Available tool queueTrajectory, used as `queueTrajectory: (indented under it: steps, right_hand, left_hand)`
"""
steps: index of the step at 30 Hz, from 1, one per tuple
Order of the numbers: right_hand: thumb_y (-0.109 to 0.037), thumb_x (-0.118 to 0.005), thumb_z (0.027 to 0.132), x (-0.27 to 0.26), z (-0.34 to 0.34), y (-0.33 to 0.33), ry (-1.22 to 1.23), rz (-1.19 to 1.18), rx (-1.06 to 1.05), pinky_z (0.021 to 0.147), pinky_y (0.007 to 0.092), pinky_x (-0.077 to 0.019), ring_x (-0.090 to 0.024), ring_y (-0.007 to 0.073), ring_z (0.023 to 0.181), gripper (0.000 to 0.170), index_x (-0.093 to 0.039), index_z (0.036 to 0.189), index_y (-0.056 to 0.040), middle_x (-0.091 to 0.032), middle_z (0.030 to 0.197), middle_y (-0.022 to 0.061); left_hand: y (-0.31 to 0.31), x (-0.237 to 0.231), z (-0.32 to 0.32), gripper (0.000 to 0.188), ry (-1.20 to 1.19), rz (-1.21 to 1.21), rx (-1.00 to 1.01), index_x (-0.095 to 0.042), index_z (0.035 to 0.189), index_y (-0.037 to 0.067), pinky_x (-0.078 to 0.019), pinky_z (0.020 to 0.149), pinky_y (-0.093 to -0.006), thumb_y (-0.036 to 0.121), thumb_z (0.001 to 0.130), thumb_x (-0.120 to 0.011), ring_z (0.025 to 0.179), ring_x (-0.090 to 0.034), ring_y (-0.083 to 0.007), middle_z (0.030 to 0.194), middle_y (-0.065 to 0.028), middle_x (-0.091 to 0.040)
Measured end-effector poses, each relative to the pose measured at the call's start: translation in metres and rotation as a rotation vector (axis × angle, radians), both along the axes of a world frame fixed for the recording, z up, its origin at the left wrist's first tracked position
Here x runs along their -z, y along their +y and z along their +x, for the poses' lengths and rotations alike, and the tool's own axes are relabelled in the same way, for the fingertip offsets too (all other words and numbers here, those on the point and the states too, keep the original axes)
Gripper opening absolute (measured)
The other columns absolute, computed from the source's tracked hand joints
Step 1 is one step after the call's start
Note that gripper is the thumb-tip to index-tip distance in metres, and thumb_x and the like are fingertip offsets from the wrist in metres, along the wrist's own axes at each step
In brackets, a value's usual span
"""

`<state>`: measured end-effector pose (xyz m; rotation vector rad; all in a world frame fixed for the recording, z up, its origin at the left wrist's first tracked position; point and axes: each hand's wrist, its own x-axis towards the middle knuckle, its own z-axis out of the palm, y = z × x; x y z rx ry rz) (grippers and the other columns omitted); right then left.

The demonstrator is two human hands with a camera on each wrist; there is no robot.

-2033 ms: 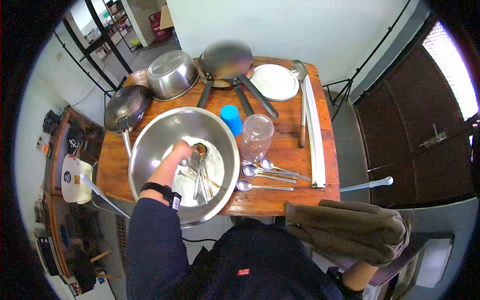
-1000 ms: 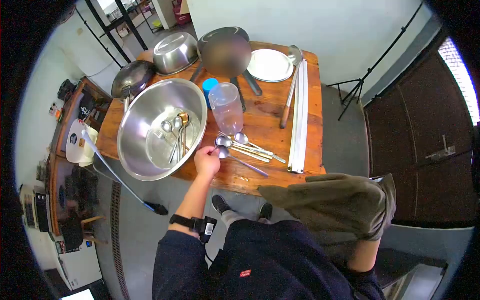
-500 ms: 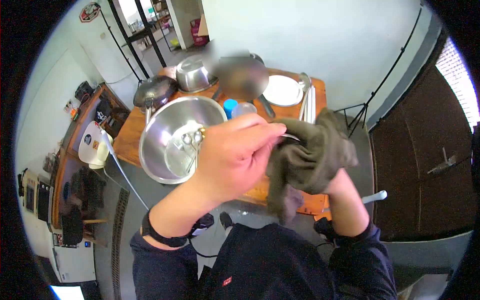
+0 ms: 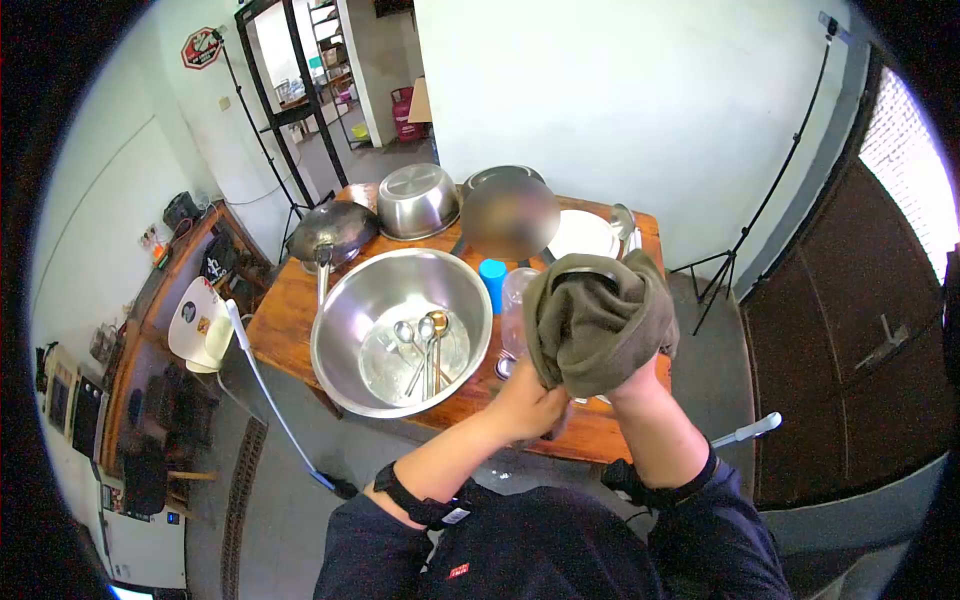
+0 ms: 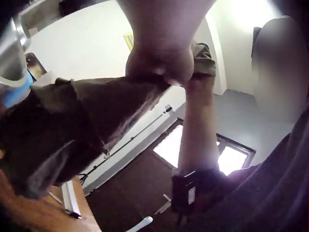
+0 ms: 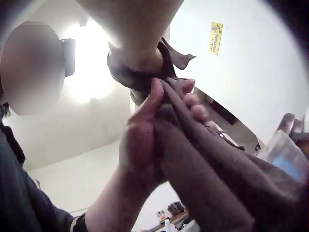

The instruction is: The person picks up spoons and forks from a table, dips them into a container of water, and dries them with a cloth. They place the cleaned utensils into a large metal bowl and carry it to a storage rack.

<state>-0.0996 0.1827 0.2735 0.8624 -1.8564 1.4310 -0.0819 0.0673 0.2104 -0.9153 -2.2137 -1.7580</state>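
Note:
A brown-green cloth (image 4: 600, 320) is bunched between both hands over the table's front right part. My left hand (image 4: 530, 405) grips the lower side of the cloth; in the right wrist view its thumb and fingers (image 6: 195, 108) curl round the folds. My right hand (image 4: 632, 385) is mostly wrapped in the cloth and holds it from the other side, its fingers hidden. Whatever lies inside the folds is hidden. To the left stands a large steel basin (image 4: 365, 300) with several spoons (image 4: 428, 335) inside. Beside the left hand, more spoons (image 4: 505, 368) on the table show partly behind the cloth.
Behind the basin are a wok (image 4: 335, 235), a steel pot (image 4: 415, 200) and pans (image 4: 505, 178). A blue cup (image 4: 492, 285) and clear plastic jar (image 4: 513, 310) stand right of it. A white plate (image 4: 585, 233) and ladle (image 4: 622, 220) lie at the table's back right.
My left hand left the basin, picked up a spoon from the table and brought it to the cloth. The right hand raised the cloth to meet it; the spoon is now hidden.

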Motion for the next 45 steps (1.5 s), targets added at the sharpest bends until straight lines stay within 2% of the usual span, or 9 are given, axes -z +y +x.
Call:
queueTrajectory:
  steps: [7, 10, 12, 14, 15, 20, 24, 33, 45]
  right_hand:
    - [-0.017, -0.066, 0.057, 0.034, 0.01, 0.017, -0.356, 0.032, -0.027, 0.075, 0.0305, -0.0404, -0.053, 0.0197, 0.084, 0.037, -0.054, 0.091, -0.0066, -0.055, 0.094, 0.0056]
    - [-0.023, -0.066, 0.056, 0.035, 0.016, 0.047, -0.052, 0.519, 0.148, 0.082, 0.0344, -0.0369, -0.05, 0.0219, 0.091, 0.051, -0.049, 0.102, -0.01, -0.051, 0.102, 0.0055]
    - [-0.021, -0.066, 0.058, 0.032, 0.02, 0.059, -0.025, 0.615, 0.137, 0.081, 0.0331, -0.0381, -0.05, 0.0201, 0.091, 0.055, -0.043, 0.107, -0.0077, -0.051, 0.101, 0.0062]
    - [-0.017, -0.065, 0.06, 0.026, 0.027, 0.061, -0.631, -0.009, -0.274, 0.079, 0.0311, -0.0393, -0.049, 0.0183, 0.089, 0.052, -0.044, 0.105, -0.0049, -0.051, 0.099, 0.0068]
    - [-0.016, -0.065, 0.06, 0.021, 0.03, 0.06, -0.93, -0.333, -0.48, 0.078, 0.0301, -0.0399, -0.049, 0.0175, 0.088, 0.05, -0.044, 0.104, -0.0035, -0.05, 0.098, 0.007]
    - [-0.006, -0.057, 0.066, 0.02, 0.036, 0.049, -0.345, 0.376, -0.378, 0.067, 0.0286, -0.0403, -0.047, 0.0164, 0.075, 0.022, -0.048, 0.085, -0.003, -0.049, 0.083, 0.0059]
    - [-0.002, -0.06, 0.063, 0.025, 0.04, 0.051, -0.65, 0.484, -0.397, 0.066, 0.0267, -0.0432, -0.051, 0.0147, 0.074, 0.027, -0.048, 0.088, -0.0001, -0.052, 0.084, 0.006]
    - [-0.007, -0.056, 0.064, 0.05, 0.036, 0.052, -0.746, 0.256, -0.444, 0.064, 0.0284, -0.0407, -0.049, 0.0157, 0.075, 0.03, -0.046, 0.093, -0.0038, -0.051, 0.082, 0.005]
    - [-0.013, -0.054, 0.068, 0.072, 0.048, 0.105, -0.503, 0.331, 0.749, 0.069, 0.029, -0.041, -0.05, 0.0178, 0.078, 0.029, -0.048, 0.094, -0.0023, -0.052, 0.087, 0.0079]
  left_hand:
    - [0.014, 0.0, 0.0, 0.026, 0.129, -0.016, 0.032, -0.049, 0.09, 0.0, -0.0399, 0.069, -0.0336, -0.001, 0.065, -0.04, 0.073, -0.052, -0.0282, 0.077, -0.0162, -0.054]
    - [0.022, 0.005, -0.001, 0.034, 0.367, -0.108, 0.016, -0.046, 0.099, 0.001, -0.0374, 0.079, -0.0323, 0.004, 0.066, -0.046, 0.082, -0.052, -0.0284, 0.087, -0.0142, -0.054]
    - [0.011, -0.017, 0.008, 0.035, -0.023, -0.361, 0.231, -0.045, 0.101, 0.001, -0.0372, 0.08, -0.0332, 0.008, 0.067, -0.05, 0.085, -0.051, -0.0291, 0.09, -0.0145, -0.054]
    - [-0.004, -0.044, 0.016, 0.045, -0.18, -0.431, 0.338, -0.044, 0.104, 0.002, -0.0392, 0.076, -0.035, 0.018, 0.066, -0.06, 0.087, -0.052, -0.0293, 0.094, -0.0159, -0.053]
    - [-0.003, -0.049, 0.017, 0.042, -0.076, -0.259, 0.21, -0.046, 0.103, 0.002, -0.0402, 0.073, -0.034, 0.018, 0.067, -0.06, 0.085, -0.053, -0.0279, 0.091, -0.0155, -0.054]
    - [0.003, -0.062, 0.025, 0.014, 0.248, 0.084, -0.238, -0.056, 0.084, -0.001, -0.041, 0.061, -0.0227, 0.009, 0.075, -0.053, 0.069, -0.053, -0.0116, 0.075, -0.0084, -0.057]
    - [-0.014, -0.063, 0.024, 0.01, 0.21, 0.203, -0.395, -0.054, 0.069, -0.002, -0.0363, 0.048, -0.0212, 0.005, 0.075, -0.051, 0.053, -0.048, -0.0092, 0.06, -0.008, -0.053]
    - [-0.11, -0.1, -0.01, 0.013, 0.292, 0.589, -0.77, -0.057, 0.07, 0.0, -0.0367, 0.052, -0.018, 0.011, 0.077, -0.054, 0.055, -0.049, -0.0066, 0.062, -0.0036, -0.056]
    - [-0.244, 0.08, -0.163, 0.016, -0.261, -0.381, -0.913, -0.059, 0.071, 0.003, -0.0402, 0.054, -0.0316, 0.017, 0.075, -0.051, 0.054, -0.051, -0.0246, 0.062, -0.0145, -0.056]
